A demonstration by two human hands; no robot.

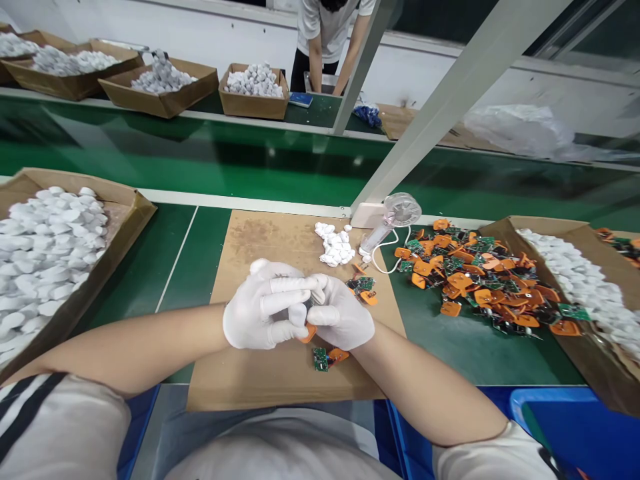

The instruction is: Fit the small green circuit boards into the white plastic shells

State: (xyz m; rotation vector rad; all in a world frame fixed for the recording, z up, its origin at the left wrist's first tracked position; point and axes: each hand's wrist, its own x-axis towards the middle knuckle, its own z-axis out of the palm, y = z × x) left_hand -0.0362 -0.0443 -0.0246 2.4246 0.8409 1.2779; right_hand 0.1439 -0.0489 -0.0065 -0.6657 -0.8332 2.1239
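Observation:
My left hand (270, 307), in a white glove, is closed around a small white casing (297, 314). Against it, my right hand (343, 310), also gloved, pinches the same piece, from which an orange part (309, 333) sticks out below. Both hands meet above a brown cardboard sheet (240, 373). Just below them lies a green circuit board (321, 359) joined to an orange piece (339, 355). Another board-and-orange assembly (367, 285) rests beside my right hand. Beyond the hands is a small heap of white pieces (336, 247).
A large pile of orange-and-green assemblies (465, 277) spreads to the right, beside a box of white pieces (565, 233). Another such box (137, 207) stands left. A clear fan (383, 230) with a white cable stands behind the sheet. Across the divider, a person (330, 33) bends over.

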